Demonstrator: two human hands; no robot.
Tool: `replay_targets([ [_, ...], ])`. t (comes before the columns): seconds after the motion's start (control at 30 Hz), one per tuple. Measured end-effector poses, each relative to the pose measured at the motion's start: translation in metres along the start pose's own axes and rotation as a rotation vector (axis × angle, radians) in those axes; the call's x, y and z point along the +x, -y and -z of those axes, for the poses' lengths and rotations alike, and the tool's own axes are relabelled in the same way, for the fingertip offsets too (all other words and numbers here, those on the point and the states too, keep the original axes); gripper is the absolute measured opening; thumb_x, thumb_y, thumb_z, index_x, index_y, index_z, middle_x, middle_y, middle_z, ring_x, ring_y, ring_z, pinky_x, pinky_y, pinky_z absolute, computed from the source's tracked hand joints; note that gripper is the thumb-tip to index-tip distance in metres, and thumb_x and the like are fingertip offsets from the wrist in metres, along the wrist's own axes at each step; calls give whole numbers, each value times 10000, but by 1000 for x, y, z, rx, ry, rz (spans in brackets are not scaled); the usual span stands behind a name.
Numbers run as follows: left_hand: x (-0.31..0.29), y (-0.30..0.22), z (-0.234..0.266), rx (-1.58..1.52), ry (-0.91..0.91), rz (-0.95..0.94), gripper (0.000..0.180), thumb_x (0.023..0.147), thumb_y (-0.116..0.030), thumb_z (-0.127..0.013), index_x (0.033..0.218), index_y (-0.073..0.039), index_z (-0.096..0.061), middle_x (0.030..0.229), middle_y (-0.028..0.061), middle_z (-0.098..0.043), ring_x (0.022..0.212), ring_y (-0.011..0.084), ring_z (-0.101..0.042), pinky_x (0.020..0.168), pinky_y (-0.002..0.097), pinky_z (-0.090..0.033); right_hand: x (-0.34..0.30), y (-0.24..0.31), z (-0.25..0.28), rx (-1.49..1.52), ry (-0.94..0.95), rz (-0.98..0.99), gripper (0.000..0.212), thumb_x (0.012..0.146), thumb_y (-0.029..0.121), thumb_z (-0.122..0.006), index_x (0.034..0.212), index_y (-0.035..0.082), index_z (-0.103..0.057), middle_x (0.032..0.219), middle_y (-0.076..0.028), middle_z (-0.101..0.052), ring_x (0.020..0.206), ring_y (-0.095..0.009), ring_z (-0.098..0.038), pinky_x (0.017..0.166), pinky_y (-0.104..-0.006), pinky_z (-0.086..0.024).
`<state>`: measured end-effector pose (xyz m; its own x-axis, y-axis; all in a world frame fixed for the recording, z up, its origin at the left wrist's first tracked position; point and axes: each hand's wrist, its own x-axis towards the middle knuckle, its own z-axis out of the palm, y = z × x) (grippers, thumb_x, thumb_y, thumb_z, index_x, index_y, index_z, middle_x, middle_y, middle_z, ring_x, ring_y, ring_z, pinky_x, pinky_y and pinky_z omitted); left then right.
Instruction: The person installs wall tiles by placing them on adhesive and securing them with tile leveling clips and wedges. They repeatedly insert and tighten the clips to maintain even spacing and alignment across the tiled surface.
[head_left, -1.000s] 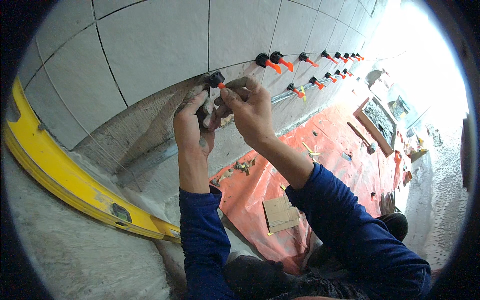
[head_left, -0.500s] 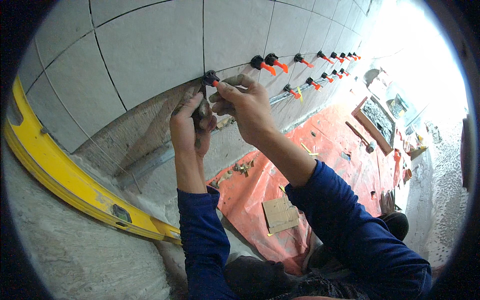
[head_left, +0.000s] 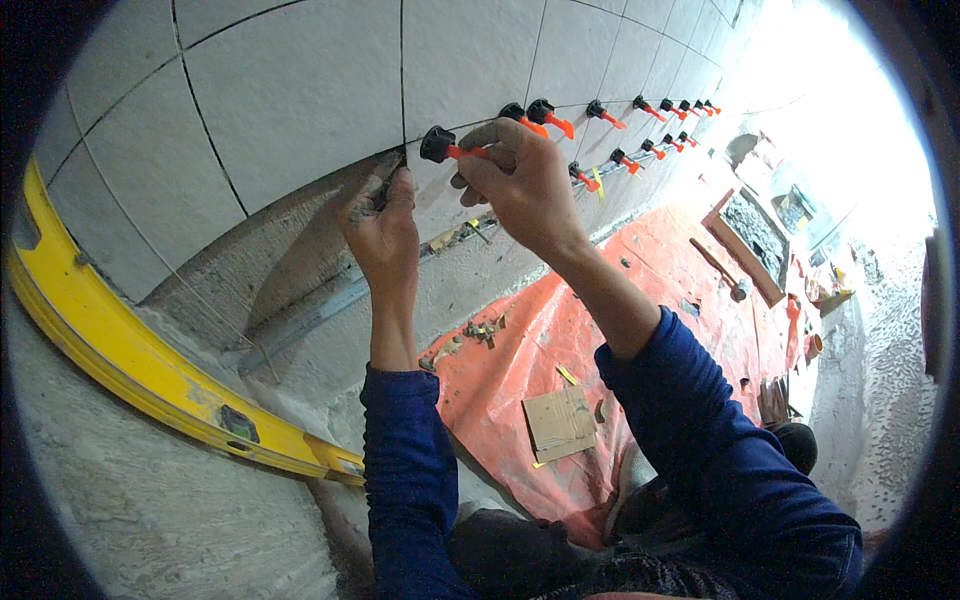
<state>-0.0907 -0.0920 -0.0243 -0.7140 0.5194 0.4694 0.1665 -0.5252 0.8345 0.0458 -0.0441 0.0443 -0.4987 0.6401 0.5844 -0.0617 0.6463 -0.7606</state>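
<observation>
My right hand (head_left: 530, 190) pinches the orange handle of a tile leveling clip; its round black cap (head_left: 437, 144) points left, in front of the grey wall tiles (head_left: 300, 110). Beside it, my left hand (head_left: 385, 235) has its fingers curled together at the lower tile edge, where a vertical joint comes down. Whatever those fingers may hold is hidden. Right of my hands, several more leveling clips (head_left: 606, 116) with black caps and orange handles stick out along the tile joint. A lower row of the same clips (head_left: 625, 161) follows the bottom tile edge.
A yellow spirit level (head_left: 130, 350) lies at left. A metal rail (head_left: 315, 320) runs along the wall's foot. Orange sheeting (head_left: 500, 410) covers the floor, bearing a cardboard piece (head_left: 560, 425), a mallet (head_left: 738, 290) and a box of grey mortar (head_left: 755, 240).
My right hand has moved slightly right, carrying the leveling clip away from my left fingers. My left hand has turned, and its fingers now sit higher at the tile edge.
</observation>
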Motion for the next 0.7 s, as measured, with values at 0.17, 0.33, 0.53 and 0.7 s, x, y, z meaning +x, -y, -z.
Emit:
replay_targets([
  [0.17, -1, -7, -6, -19, -33, 53, 192, 886, -114, -614, 995, 31, -676, 861, 61, -663, 795, 136, -583, 749, 297, -465, 0, -9, 2, 408, 66, -266, 173, 897, 80, -613, 1018, -35, -564, 810, -139, -660, 660, -171, -660, 597, -270, -544],
  [0.33, 3, -12, -4, -117, 42, 120, 183, 885, -135, -619, 990, 4, -677, 783, 25, -627, 649, 96, -537, 584, 255, -428, 1, -19, 1, 530, 62, -327, 173, 894, 86, -614, 1009, -34, -565, 816, -148, -657, 657, -194, -654, 599, -286, -542],
  [0.53, 13, -18, 5, -182, 103, 376, 120, 877, -138, -628, 894, -39, -694, 646, -42, -541, 466, 42, -377, 399, 224, -252, 3, -16, 4, 572, 70, -337, 160, 889, 95, -613, 973, -36, -579, 804, -151, -657, 641, -205, -651, 584, -296, -534],
  [0.7, 17, -10, 4, -292, 111, 401, 106, 875, -136, -632, 876, -49, -692, 644, -38, -544, 473, 49, -386, 398, 238, -264, 7, -14, 0, 606, 59, -378, 152, 913, 105, -582, 994, -22, -562, 813, -137, -649, 660, -187, -646, 615, -289, -534],
])
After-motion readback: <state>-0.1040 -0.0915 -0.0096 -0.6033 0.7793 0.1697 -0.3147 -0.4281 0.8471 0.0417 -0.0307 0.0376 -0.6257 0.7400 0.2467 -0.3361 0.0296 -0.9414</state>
